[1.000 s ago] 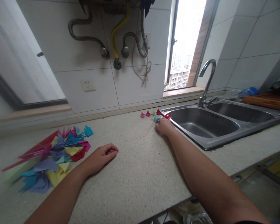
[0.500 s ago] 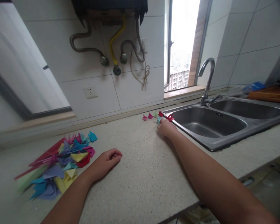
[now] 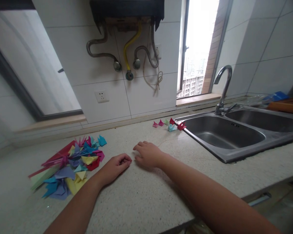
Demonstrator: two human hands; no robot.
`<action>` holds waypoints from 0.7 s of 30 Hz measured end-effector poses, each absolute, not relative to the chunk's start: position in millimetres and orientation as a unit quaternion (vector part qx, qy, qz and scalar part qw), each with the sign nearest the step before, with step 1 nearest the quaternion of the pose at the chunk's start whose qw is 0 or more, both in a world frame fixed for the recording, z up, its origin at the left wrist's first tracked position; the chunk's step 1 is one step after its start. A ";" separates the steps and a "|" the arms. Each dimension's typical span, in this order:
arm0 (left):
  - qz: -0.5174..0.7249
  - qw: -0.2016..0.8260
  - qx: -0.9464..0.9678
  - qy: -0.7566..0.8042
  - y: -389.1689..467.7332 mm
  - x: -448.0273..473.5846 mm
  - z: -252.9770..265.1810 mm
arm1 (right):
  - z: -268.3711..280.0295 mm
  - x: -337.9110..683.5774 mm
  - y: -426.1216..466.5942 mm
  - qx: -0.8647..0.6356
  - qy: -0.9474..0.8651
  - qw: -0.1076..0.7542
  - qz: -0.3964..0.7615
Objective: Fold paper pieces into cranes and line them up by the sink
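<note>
White counter (image 3: 141, 201), folded papers (image 3: 65, 172), tiled wall (image 3: 146, 105)

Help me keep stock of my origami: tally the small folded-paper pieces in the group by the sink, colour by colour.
Pink pieces: 2
Red pieces: 2
Light green piece: 1
Light blue piece: 1
Total: 6

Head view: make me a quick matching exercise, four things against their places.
1. large paper pile
2. left hand
3. yellow hose
4. small folded pieces

A. under the black appliance
B. by the sink's left edge
C. on the counter, left of both hands
D. between the large paper pile and the right hand

Pairs: 1-C, 2-D, 3-A, 4-B
</note>
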State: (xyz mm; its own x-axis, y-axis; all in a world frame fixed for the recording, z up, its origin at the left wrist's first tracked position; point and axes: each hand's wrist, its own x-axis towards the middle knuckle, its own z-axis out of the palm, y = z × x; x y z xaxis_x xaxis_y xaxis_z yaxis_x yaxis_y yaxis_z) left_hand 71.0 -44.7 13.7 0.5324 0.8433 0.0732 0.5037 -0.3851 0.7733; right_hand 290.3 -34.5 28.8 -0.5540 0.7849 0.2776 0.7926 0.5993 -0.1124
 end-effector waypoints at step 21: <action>0.278 0.029 0.858 0.431 -40.8 75.9 -13.9 | -5.8 268.9 -31.4 -0.472 -0.875 0.098 -0.042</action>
State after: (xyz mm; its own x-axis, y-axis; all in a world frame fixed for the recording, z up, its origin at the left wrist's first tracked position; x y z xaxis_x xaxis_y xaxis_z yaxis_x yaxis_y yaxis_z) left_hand 75.9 -40.8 -13.9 0.4732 0.7562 0.4519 0.7242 -0.6260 0.2892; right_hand 268.9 -31.4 -5.8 -0.5349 0.8181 0.2110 0.8345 0.5507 -0.0196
